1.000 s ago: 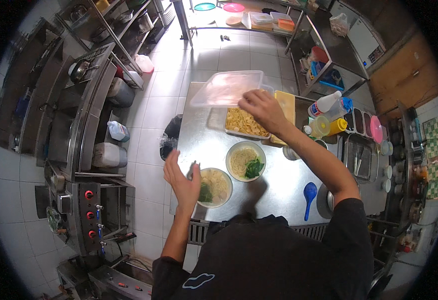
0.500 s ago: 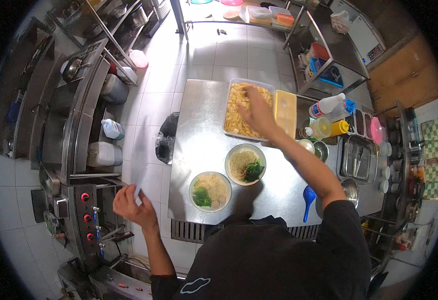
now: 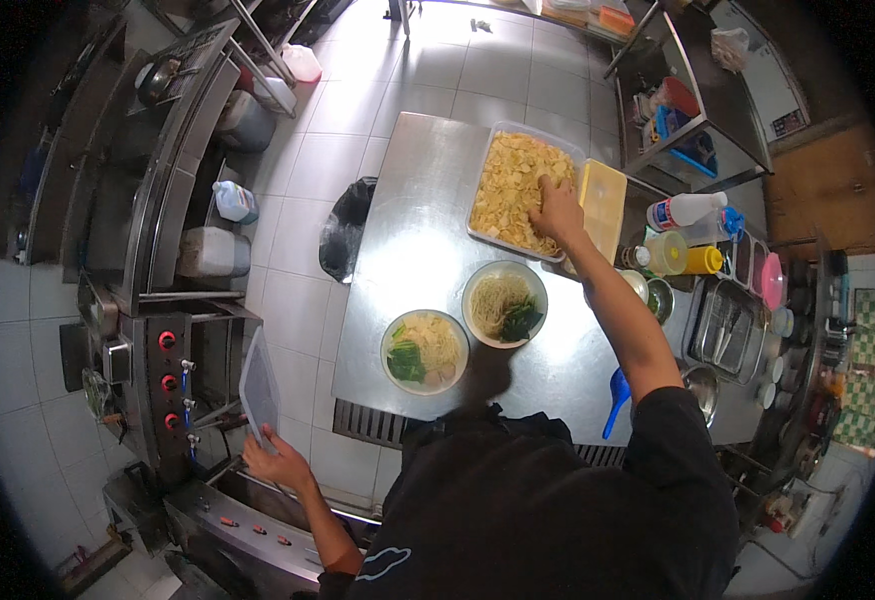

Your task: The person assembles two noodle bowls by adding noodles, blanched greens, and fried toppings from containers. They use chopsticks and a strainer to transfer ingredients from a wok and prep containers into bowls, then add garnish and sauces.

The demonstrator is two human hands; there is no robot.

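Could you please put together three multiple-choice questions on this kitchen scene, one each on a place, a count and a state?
1. Where is the right hand?
A. in the tub of yellow crisps
B. on the blue scoop
C. in a noodle bowl

2. How many noodle bowls stand on the steel table?
A. one
B. two
C. four

3. What state is the tub of yellow crisps in?
A. lid on
B. open, lid off
C. tipped over

Answers:
1 A, the right hand rests on the crisps inside the tub.
2 B, the near bowl and the far bowl sit side by side.
3 B, the left hand holds the clear lid off to the side by the stove.
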